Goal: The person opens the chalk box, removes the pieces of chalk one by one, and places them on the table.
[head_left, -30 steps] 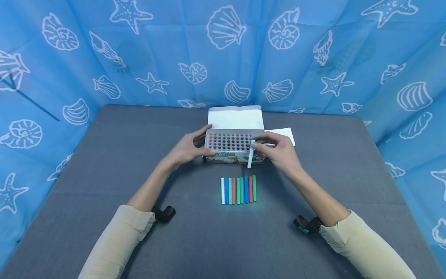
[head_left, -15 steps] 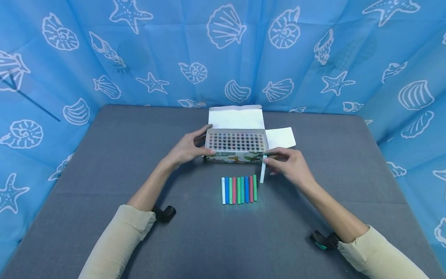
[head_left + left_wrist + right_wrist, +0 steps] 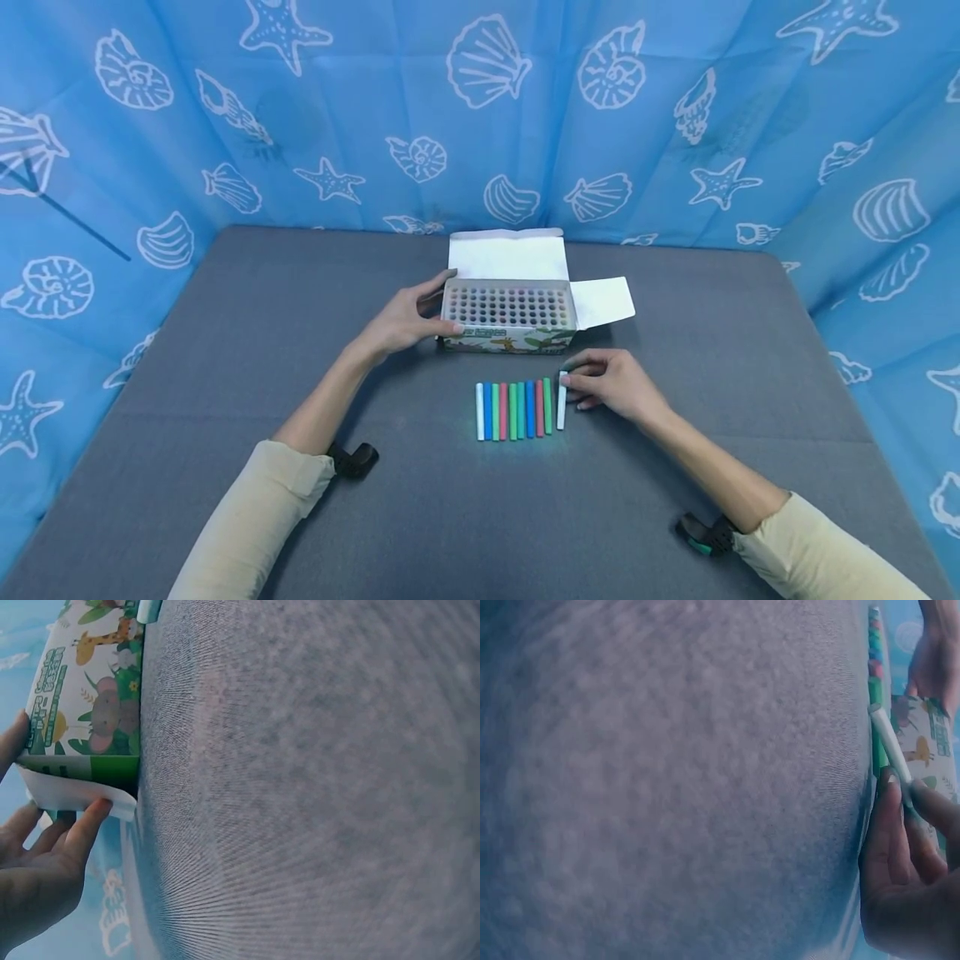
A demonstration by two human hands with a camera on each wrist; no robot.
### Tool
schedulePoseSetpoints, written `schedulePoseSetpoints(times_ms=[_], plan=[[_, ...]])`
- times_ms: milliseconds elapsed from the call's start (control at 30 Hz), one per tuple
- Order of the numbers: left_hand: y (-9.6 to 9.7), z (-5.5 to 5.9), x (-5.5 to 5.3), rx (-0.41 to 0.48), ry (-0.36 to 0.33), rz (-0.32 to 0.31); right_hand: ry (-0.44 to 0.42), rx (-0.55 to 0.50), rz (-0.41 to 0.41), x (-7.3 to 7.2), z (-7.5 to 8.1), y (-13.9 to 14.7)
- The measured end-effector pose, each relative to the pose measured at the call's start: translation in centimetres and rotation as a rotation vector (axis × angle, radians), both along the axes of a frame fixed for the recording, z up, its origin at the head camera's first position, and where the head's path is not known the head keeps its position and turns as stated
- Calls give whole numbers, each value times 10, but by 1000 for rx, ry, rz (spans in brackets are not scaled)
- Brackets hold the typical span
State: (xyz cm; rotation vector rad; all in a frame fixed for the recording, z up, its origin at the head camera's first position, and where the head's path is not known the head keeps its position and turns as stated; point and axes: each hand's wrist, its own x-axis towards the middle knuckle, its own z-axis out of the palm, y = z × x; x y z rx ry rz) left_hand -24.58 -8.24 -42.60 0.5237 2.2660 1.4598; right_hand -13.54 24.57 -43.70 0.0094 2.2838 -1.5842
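A chalk box [image 3: 517, 341] with animal pictures stands open near the back of the table, its holed top showing rows of chalk ends. My left hand [image 3: 397, 322] grips the box's left end; in the left wrist view its thumb is on the printed front and its fingers are by a white side flap [image 3: 71, 793]. Between thumb and fingertips, my right hand [image 3: 621, 387] pinches a white chalk stick [image 3: 562, 403], which looks tilted in the right wrist view. Left of it lies a row of several coloured chalk sticks [image 3: 513, 412], side by side. Whether the held stick touches the tabletop, I cannot tell.
The box's white lid [image 3: 510, 254] is folded back behind it, and another white flap [image 3: 603, 302] sticks out to the right. Grey cloth [image 3: 465, 517] covers the table. A blue curtain [image 3: 420, 83] with shell drawings hangs around the back and sides.
My right hand has carried the white chalk stick from the front of the box down and rightward, to the right end of the row. My left hand has stayed on the box.
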Motion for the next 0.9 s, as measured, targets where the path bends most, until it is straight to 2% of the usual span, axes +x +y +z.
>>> schedulePoseSetpoints(times_ms=[200, 467, 633, 900], plan=[[0, 0, -1, -21, 32, -8, 12, 71, 1, -1, -5, -4], [-1, 0, -3, -26, 41, -4, 45, 148, -23, -3, -8, -7], [-2, -1, -4, -69, 113, -3, 70, 164, 5, -4, -8, -5], [-5, -4, -4, -224, 258, 51, 112, 193, 49, -3, 4, 4]])
